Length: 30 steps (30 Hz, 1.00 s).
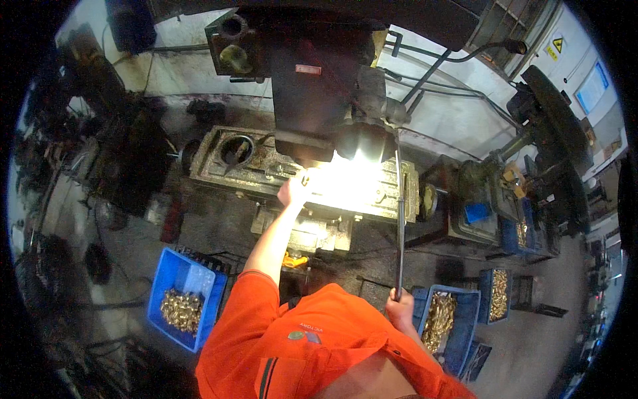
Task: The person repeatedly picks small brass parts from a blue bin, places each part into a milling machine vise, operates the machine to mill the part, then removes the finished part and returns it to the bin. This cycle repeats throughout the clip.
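Observation:
My left hand [294,190] reaches out to the worktable [219,174] of a tall drill press, at the edge of a brightly lit glare spot under the machine head [312,100]. What the fingers hold there is washed out by the light. My right hand [399,307] is closed around the lower end of a long dark lever [399,219] that runs up to the machine's right side. I wear an orange shirt.
A blue crate [167,279] with brass parts stands on the floor at lower left. Two more blue crates of brass parts [465,312] [497,292] sit at lower right. Another drill machine [551,126] stands at right, with dark clutter along the left wall.

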Each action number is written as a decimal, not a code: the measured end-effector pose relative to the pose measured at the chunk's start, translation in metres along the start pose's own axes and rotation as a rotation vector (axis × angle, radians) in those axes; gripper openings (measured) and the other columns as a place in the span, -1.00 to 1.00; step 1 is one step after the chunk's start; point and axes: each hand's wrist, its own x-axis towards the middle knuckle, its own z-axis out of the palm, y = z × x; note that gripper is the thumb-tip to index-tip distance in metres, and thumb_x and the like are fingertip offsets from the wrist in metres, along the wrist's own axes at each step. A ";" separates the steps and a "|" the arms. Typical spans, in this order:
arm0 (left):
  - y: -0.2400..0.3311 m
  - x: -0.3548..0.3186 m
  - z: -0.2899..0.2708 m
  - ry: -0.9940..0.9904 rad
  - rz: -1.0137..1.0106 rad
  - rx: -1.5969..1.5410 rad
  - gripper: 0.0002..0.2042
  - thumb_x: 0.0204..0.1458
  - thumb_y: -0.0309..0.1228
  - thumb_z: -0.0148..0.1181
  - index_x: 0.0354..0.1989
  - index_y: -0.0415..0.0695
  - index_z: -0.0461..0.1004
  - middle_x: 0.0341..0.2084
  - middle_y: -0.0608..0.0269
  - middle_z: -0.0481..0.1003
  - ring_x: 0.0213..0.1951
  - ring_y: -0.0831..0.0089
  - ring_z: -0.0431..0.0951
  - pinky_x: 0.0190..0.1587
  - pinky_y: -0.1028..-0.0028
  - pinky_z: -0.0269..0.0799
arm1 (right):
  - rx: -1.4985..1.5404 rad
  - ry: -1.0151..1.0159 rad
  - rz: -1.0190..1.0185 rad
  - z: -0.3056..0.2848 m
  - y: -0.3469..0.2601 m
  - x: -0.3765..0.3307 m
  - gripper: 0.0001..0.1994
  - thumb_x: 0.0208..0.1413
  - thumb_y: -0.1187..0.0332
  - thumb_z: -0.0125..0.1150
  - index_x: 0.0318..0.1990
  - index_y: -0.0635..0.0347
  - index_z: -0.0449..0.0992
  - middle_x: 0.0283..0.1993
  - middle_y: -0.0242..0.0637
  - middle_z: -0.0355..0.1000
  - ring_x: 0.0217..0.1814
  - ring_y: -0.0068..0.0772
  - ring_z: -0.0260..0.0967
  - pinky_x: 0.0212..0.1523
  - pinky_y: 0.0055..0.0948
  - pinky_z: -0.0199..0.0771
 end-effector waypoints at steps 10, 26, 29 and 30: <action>-0.007 0.008 0.012 -0.002 0.065 -0.052 -0.46 -0.28 0.19 0.14 -0.52 -0.15 0.53 -0.53 0.05 0.52 -0.39 0.16 0.55 -0.38 0.25 0.44 | 1.089 -0.294 -0.355 -0.126 -0.115 -0.057 -0.63 -0.14 0.06 0.22 -0.43 0.15 0.27 -0.68 -0.37 0.22 -0.79 -0.55 0.08 -0.85 -0.59 0.07; -0.009 -0.005 -0.009 0.060 0.280 -0.316 -0.73 -0.16 -0.10 0.15 -0.37 -0.01 0.50 -0.58 0.10 0.49 -0.47 0.11 0.50 -0.44 0.22 0.35 | 0.989 -0.131 -0.121 -0.063 -0.087 -0.041 -0.69 -0.09 0.13 0.16 -0.46 0.21 0.29 -0.68 -0.41 0.13 -0.74 -0.55 0.01 -0.70 -0.57 -0.02; -0.002 -0.007 -0.005 0.088 0.301 -0.286 -0.74 -0.14 -0.13 0.13 -0.32 0.03 0.48 -0.57 0.12 0.49 -0.46 0.11 0.50 -0.43 0.23 0.36 | 0.868 -0.028 -0.035 -0.063 -0.079 -0.039 -0.77 -0.02 0.22 0.04 -0.50 0.20 0.29 -0.70 -0.40 0.12 -0.76 -0.57 -0.02 -0.71 -0.57 -0.03; 0.000 -0.006 -0.002 0.087 0.293 -0.258 -0.75 -0.14 -0.14 0.13 -0.32 0.04 0.47 -0.56 0.13 0.50 -0.45 0.11 0.50 -0.42 0.23 0.36 | 0.868 -0.019 -0.016 -0.062 -0.079 -0.039 -0.79 0.00 0.25 0.01 -0.51 0.19 0.28 -0.70 -0.41 0.11 -0.76 -0.57 -0.02 -0.72 -0.57 -0.04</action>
